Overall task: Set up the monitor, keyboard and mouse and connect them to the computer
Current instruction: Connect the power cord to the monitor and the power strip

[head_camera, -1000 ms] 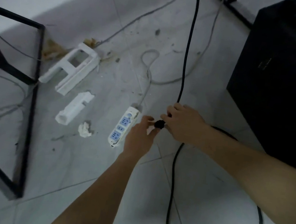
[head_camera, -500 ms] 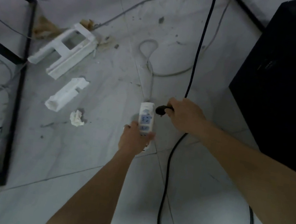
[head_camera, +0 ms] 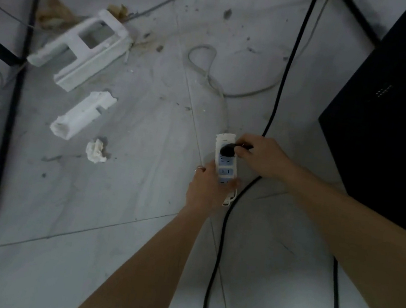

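Left hand (head_camera: 207, 191) grips power strip (head_camera: 226, 167), right hand (head_camera: 261, 157) pinches plug (head_camera: 227, 149), foam scraps (head_camera: 81, 115) nearby

Bare floor (head_camera: 139, 197) lies open left of the power strip (head_camera: 226, 166), as far as the crumpled paper (head_camera: 96, 151). On the right the black computer case (head_camera: 395, 114) walls off that side, and the black cable (head_camera: 283, 81) runs through the narrow gap between. Foam blocks (head_camera: 73, 40) and a black metal frame (head_camera: 12, 115) crowd the far left.

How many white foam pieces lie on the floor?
2: a large one by the black frame, a small one just nearer the camera. Others may be hidden.
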The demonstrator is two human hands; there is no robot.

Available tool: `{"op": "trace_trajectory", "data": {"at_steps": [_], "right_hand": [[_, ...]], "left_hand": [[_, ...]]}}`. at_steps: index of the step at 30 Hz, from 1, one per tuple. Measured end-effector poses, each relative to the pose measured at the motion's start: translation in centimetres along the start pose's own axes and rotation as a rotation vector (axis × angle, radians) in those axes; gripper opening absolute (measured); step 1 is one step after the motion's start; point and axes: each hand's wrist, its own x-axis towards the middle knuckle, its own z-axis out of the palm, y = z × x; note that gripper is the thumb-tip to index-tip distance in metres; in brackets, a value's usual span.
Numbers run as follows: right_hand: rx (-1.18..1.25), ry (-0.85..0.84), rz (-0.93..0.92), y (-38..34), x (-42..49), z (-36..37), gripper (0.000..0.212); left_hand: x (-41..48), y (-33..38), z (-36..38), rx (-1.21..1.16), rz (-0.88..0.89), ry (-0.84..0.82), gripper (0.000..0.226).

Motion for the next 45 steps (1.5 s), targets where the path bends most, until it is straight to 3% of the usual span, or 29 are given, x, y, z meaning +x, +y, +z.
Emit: {"op": "trace_trajectory", "data": {"at_steps": [7,14,18,21,24,29,32,36,41,45], "right_hand": [[-0.012,0.037,-0.027,0.5,0.3,-0.2,0.020],[-0.323,-0.032,-0.180,0.0,-0.2,-0.8,0.024],[-0.495,-0.052,-0.170,-0.3,-1.0,-0.7,0.026],[-0.580,-0.065,-0.133,-1.1,-0.8,-1.1,0.030],[-0.725,-0.097,-0.086,-2.2,0.0,-1.6,0.039],[-0.727,-0.052,-0.049,-2.2,1.2,-1.1,0.048],[-0.754,0.023,-0.110,-2.2,1.1,-1.0,0.038],[-0.612,0.119,-0.132,-0.3,-1.6,0.6,0.070],[-0.492,0.002,-0.025,3.6,-6.9,-0.4,0.058],[-0.561,-0.023,0.068,4.4,-10.0,-1.6,0.045]], "left_hand": [[0.4,-0.5,0.2,0.019,0.036,0.001,0.063],[0.6,-0.5,0.1,0.051,0.048,-0.009,0.055],[1.9,-0.1,-0.9,-0.308,-0.051,0.028,0.037],[3.5,0.9,-1.4,-0.343,-0.132,0.045,0.063],[3.9,1.3,-0.7,-0.296,-0.151,0.088,0.058],[4.7,2.1,-0.7,-0.217,-0.155,0.172,0.060],[5.6,3.0,-0.3,-0.227,-0.205,0.197,0.059],[7.2,4.5,-0.7,-0.216,-0.219,0.241,0.065],[9.1,5.3,-2.1,-0.302,-0.201,0.166,0.067],[8.2,5.1,-2.5,-0.586,-0.344,0.145,0.061]]}}
